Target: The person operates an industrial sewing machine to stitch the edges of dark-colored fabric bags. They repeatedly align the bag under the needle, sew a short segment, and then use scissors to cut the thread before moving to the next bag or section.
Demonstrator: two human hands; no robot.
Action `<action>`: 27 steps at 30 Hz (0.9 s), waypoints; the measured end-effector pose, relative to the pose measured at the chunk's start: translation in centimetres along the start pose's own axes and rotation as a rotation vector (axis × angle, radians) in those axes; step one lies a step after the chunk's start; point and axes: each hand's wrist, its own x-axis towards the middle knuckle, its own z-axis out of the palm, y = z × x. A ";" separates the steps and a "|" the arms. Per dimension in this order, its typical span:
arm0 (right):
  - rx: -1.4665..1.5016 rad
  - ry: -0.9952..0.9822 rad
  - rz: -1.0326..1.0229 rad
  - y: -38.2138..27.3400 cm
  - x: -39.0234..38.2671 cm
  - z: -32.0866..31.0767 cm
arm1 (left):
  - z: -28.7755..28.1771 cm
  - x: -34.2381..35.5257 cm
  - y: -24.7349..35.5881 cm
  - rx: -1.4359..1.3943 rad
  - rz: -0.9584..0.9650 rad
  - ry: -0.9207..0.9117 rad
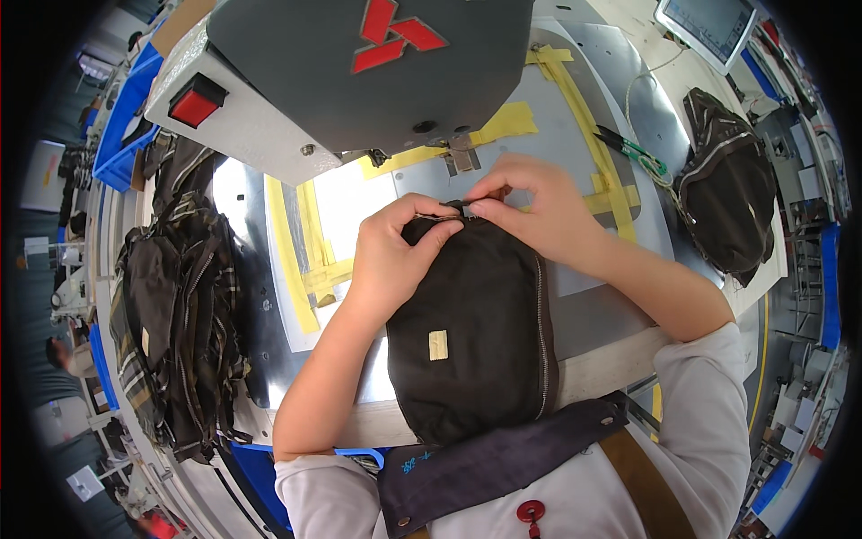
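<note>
A dark brown fabric bag piece (pixel 467 314) hangs from the worktable's front edge toward my lap, with a small pale label on its face and a zipper down its right side. My left hand (pixel 395 247) pinches its top edge between thumb and fingers. Close beside it, my right hand (pixel 543 216) also pinches that edge, around a small dark tab or strap end that the fingertips partly hide. Just beyond both hands is the needle area (pixel 462 157) of an industrial sewing machine (pixel 377 76).
Yellow tape (pixel 310 247) marks the metal work plate. Dark bag pieces (pixel 184 323) are piled at the left, and another dark bag (pixel 732 193) lies at the right. Green-handled thread snips (pixel 642 157) rest near it. A screen (pixel 709 27) stands at the far right, a blue bin (pixel 126 126) at the far left.
</note>
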 end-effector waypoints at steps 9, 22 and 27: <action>-0.257 -0.212 -0.061 -0.5 0.3 -1.2 | 0.1 -0.1 0.2 -0.012 0.026 -0.076; 0.076 -0.251 0.299 0.3 0.6 -0.4 | 0.3 -0.1 0.9 0.083 -0.024 -0.096; -0.059 -0.265 -0.024 0.5 -0.4 -0.8 | -0.1 0.0 -0.1 0.031 -0.077 -0.078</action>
